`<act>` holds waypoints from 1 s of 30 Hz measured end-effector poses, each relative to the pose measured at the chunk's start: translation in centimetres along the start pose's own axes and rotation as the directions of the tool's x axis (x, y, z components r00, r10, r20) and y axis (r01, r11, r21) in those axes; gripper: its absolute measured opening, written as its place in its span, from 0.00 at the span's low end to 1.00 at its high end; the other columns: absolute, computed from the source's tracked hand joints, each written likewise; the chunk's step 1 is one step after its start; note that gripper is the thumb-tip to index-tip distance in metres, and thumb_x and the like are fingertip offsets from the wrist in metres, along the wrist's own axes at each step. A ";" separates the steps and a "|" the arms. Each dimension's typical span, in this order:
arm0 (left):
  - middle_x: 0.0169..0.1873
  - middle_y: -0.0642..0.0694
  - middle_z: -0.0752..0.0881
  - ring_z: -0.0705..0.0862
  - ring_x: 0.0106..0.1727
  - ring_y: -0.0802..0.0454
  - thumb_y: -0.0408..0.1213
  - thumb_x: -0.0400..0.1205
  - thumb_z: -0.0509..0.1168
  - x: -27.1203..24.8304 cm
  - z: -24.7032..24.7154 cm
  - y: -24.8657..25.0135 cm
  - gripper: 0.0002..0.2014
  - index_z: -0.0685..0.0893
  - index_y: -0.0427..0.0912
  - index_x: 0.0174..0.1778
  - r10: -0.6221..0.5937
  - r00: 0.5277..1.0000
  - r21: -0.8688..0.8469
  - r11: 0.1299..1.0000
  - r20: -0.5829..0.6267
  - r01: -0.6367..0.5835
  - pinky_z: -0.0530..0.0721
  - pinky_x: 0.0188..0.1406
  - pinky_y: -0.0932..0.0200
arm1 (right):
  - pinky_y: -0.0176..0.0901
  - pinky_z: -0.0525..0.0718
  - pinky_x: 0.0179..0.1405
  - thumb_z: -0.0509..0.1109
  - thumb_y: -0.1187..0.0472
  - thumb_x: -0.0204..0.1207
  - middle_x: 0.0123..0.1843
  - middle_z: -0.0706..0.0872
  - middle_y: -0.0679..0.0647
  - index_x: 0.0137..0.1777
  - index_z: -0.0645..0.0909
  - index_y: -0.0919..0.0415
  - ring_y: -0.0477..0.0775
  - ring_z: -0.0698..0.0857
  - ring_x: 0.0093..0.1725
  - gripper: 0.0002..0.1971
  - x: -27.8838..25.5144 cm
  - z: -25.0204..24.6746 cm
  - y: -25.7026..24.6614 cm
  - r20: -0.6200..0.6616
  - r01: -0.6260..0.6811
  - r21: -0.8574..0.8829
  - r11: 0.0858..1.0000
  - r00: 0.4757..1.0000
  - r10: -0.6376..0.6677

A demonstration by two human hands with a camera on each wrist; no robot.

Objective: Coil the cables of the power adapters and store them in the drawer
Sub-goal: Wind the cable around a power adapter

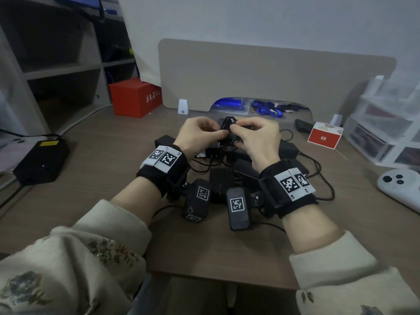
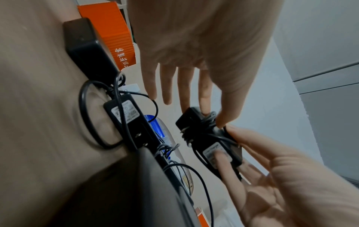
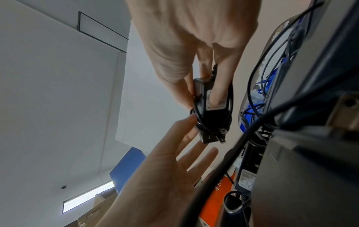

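Above the desk I hold a black power adapter (image 1: 229, 131) with its thin cable wound round the body. My right hand (image 1: 237, 137) grips the adapter, and in the right wrist view the thumb lies on the label of the adapter (image 3: 210, 116). My left hand (image 1: 223, 132) pinches the cable at the adapter's top end between thumb and forefinger; the other fingers (image 2: 167, 86) stretch out straight. Below lies a pile of black adapters (image 1: 223, 180) with loose, tangled cables (image 1: 318, 176). A clear plastic drawer unit (image 1: 384, 126) stands at the right.
A red box (image 1: 134, 96) stands at the back left, with a large black charger (image 1: 41, 160) at the left edge. To the right are a small red box (image 1: 323, 137) and a white game controller (image 1: 400, 187). A beige divider panel (image 1: 272, 73) closes the back.
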State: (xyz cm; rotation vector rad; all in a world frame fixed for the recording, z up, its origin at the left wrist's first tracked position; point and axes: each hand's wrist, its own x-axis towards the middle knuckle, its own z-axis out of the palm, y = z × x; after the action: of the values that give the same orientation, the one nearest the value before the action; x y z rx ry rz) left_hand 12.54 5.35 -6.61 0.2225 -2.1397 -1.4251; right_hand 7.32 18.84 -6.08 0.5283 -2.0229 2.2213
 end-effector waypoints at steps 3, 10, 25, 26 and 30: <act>0.34 0.45 0.89 0.85 0.36 0.55 0.40 0.71 0.81 -0.1 0.0 0.0 0.10 0.89 0.39 0.36 -0.014 1.000 0.077 0.997 -0.021 0.016 0.85 0.43 0.56 | 0.40 0.88 0.35 0.81 0.67 0.67 0.43 0.89 0.54 0.33 0.88 0.53 0.52 0.90 0.41 0.08 0.0 0.1 0.2 0.012 -0.013 -0.004 1.000 1.000 0.013; 0.25 0.48 0.85 0.81 0.29 0.55 0.39 0.72 0.76 -0.4 0.1 0.5 0.09 0.88 0.38 0.31 -0.026 0.999 0.184 0.982 -0.043 0.034 0.79 0.32 0.60 | 0.44 0.91 0.38 0.81 0.68 0.68 0.52 0.89 0.58 0.39 0.90 0.60 0.56 0.90 0.48 0.04 -0.3 0.2 0.2 0.063 -0.013 -0.029 0.999 0.998 0.015; 0.53 0.56 0.81 0.80 0.53 0.57 0.42 0.71 0.77 -0.4 -0.1 0.8 0.09 0.84 0.47 0.31 0.100 0.993 0.370 0.927 -0.064 -0.069 0.77 0.55 0.61 | 0.42 0.91 0.37 0.78 0.71 0.67 0.53 0.88 0.59 0.38 0.89 0.63 0.56 0.90 0.49 0.04 -0.4 0.1 0.0 0.119 0.025 -0.121 0.992 0.993 -0.011; 0.53 0.57 0.79 0.79 0.52 0.58 0.42 0.72 0.77 -0.4 0.0 0.8 0.08 0.85 0.47 0.33 0.106 0.992 0.374 0.924 -0.062 -0.076 0.76 0.54 0.62 | 0.43 0.91 0.38 0.78 0.71 0.67 0.54 0.88 0.58 0.37 0.89 0.62 0.55 0.89 0.49 0.05 -0.4 0.1 0.0 0.122 0.024 -0.126 0.992 0.992 -0.009; 0.53 0.57 0.77 0.80 0.50 0.57 0.42 0.73 0.77 -0.4 0.0 0.8 0.08 0.84 0.45 0.35 0.136 0.989 0.376 0.920 -0.051 -0.107 0.77 0.52 0.63 | 0.47 0.92 0.37 0.78 0.72 0.66 0.51 0.88 0.59 0.37 0.89 0.63 0.56 0.90 0.49 0.05 -0.5 0.2 -0.1 0.125 0.049 -0.113 0.992 0.992 -0.035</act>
State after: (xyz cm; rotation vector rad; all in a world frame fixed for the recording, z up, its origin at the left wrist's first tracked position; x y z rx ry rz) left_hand 12.98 5.83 -6.05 0.2753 -2.3023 -0.9159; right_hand 7.85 18.73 -6.09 0.7036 -2.1617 2.0804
